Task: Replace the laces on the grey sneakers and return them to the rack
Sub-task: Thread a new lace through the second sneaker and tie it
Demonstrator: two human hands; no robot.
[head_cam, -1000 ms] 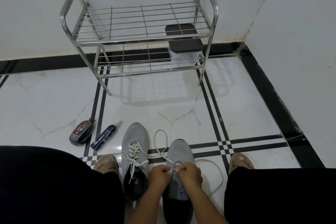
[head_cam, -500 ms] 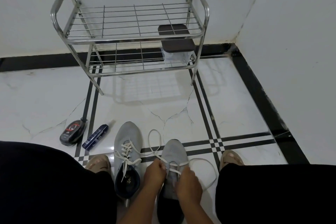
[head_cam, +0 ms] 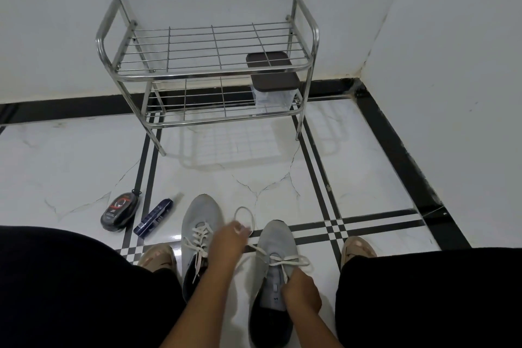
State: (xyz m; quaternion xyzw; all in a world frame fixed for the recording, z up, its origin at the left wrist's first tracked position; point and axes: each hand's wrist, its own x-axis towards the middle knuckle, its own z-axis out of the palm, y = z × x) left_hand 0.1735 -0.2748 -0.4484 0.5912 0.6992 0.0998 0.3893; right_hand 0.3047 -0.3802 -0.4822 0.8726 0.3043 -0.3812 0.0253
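The sneakers (head_cam: 201,223) are pale grey with off-white laces (head_cam: 285,258). The rack (head_cam: 214,70) is shiny silver wire. The floor (head_cam: 254,172) is white marble, veined, crossed by black stripes. A box lid (head_cam: 272,76) is dark brown.

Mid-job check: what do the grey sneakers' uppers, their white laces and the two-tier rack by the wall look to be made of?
Grey sneakers: uppers look like matte knit or mesh fabric, no shine; the weave is too fine to confirm. White laces: flat woven textile, limp and looping, probably cotton or polyester. Two-tier rack: polished metal tube and wire grid, likely stainless or chromed steel, judging by its bright reflections.
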